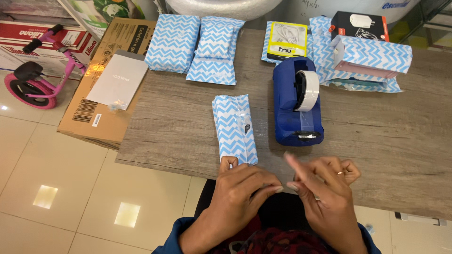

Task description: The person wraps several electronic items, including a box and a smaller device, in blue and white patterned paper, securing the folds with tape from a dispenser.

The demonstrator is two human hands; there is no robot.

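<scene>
Blue-and-white zigzag wrapped parcel [234, 128] lies on the wooden table [386, 141], its near end pinched shut by the left hand [238, 197].

Right hand [325, 195] hovers just right of it, thumb and forefinger pressed together; any tape between them is too faint to tell. Blue tape dispenser [297, 101] stands just right of the parcel. Far off lie more wrapped parcels [193, 44], contents hidden. A cardboard box [106, 94], closed, sits left, carrying a grey envelope [117, 81].

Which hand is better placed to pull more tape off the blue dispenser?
Probably the right hand: it sits just below the tape dispenser, while the left hand touches the wrapped package.
</scene>
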